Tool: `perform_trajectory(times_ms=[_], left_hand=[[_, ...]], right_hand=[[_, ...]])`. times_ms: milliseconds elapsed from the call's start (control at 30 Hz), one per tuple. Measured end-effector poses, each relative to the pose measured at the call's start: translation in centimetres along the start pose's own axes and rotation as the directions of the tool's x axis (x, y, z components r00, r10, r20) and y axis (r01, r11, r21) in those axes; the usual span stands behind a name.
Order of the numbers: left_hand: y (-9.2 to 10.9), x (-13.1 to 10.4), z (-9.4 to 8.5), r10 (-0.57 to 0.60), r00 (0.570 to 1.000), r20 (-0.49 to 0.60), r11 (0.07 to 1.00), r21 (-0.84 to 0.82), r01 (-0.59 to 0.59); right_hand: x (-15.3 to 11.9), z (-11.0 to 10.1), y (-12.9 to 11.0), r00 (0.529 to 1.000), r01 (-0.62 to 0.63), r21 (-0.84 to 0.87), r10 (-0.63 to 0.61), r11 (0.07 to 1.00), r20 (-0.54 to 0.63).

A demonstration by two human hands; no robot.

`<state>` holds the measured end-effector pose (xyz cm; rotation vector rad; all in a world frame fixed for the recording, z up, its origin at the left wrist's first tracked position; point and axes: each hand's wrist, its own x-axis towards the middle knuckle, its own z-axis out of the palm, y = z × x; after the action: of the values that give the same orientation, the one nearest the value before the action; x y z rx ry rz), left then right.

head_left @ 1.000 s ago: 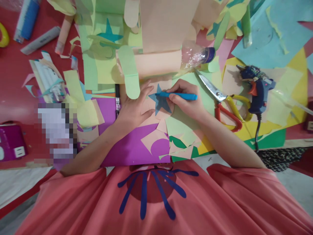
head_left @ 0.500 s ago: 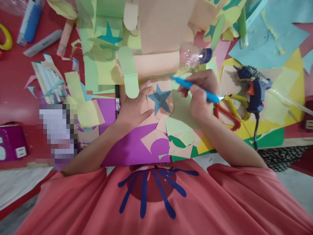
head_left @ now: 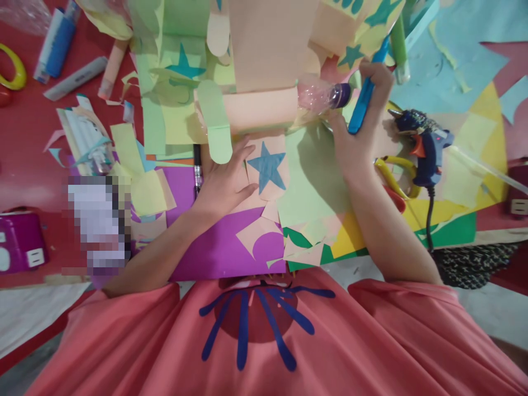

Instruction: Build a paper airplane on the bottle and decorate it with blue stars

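Solid blue star [head_left: 266, 167] on peach paper [head_left: 277, 138], left grip [head_left: 250, 169] spread, right grip [head_left: 363, 93] pinching blue marker [head_left: 362, 104]

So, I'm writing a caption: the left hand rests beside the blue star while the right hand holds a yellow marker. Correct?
The marker is blue, not yellow, as the head view shows. The right hand does hold it, and the left hand rests beside the blue star.

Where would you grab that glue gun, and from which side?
Probably by the handle of the glue gun, from the person's side, with the right hand once free of the blue marker. The handle extends towards the body; the nozzle points left. Mind the cord at its base.
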<state>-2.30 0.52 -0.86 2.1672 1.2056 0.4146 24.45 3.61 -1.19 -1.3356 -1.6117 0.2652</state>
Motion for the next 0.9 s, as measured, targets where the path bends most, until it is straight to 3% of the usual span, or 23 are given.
perform_trajectory(times_ms=[133, 367, 767, 900], left_hand=[[0.2, 0.0, 0.0, 0.001, 1.000, 0.002, 1.000, -0.019, -0.001], [0.1, -0.2, 0.0, 0.017, 1.000, -0.022, 0.997, -0.074, -0.018], [0.7, -0.4, -0.7, 0.053, 0.992, -0.110, 0.998, -0.031, -0.057], [1.0, -0.6, -1.0, 0.060, 0.989, -0.134, 0.997, -0.045, -0.067]], right_hand=[[0.0, 0.1, -0.5, 0.998, -0.056, 0.035, 0.055, 0.998, 0.031], [-0.4, 0.1, -0.5, 0.996, -0.005, -0.080, 0.012, 0.997, 0.086], [-0.3, 0.2, -1.1, 0.982, -0.133, -0.103, 0.145, 0.986, 0.118], [-0.3, 0.1, -0.7, 0.986, -0.095, -0.095, 0.107, 0.991, 0.130]])
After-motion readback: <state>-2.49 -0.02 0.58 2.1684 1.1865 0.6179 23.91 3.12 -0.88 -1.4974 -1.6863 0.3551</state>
